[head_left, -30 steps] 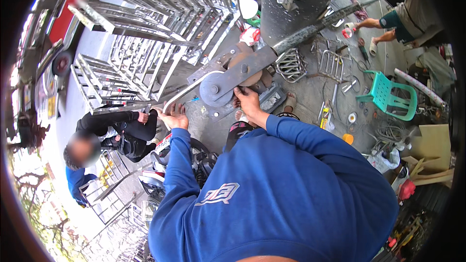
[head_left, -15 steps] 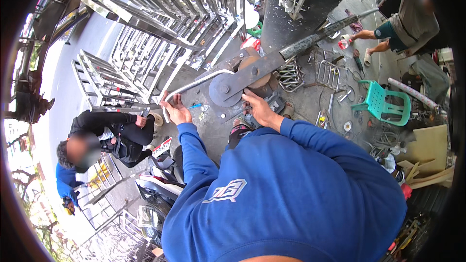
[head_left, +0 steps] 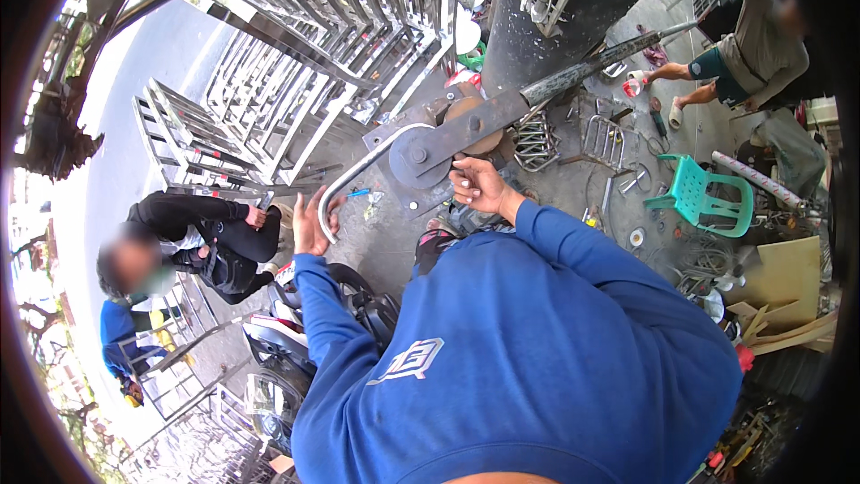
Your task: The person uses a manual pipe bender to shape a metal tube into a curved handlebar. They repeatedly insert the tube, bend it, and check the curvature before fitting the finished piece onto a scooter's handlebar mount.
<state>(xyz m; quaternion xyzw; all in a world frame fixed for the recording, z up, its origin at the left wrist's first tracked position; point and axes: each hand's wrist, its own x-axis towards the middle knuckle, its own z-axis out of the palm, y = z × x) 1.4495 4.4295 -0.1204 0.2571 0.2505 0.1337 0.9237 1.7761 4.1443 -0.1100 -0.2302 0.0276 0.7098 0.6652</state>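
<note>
A pale bent metal rod (head_left: 360,168) runs from a manual bar bender (head_left: 432,151) down to the left, ending in a hooked curve. Around that hooked end is my left hand (head_left: 313,226), its fingers stretched and spread. The rod passes by the palm, and the fingers do not close on it. At the bender's round plate, near its lower right edge, my right hand (head_left: 484,188) has its fingers curled in; what they hold, if anything, is hidden. The bender's long steel lever (head_left: 582,69) points up to the right.
Metal frames (head_left: 296,108) stack up at the far left. A person in black (head_left: 224,237) crouches left, beside a motorcycle (head_left: 358,305). Right are a green plastic chair (head_left: 708,197), bent metal racks (head_left: 605,142), wood boards (head_left: 788,278) and another person (head_left: 761,54).
My left hand has moved down and opened wider around the rod, whose hooked end has turned downward. My right hand's fingers have curled in near the bender plate.
</note>
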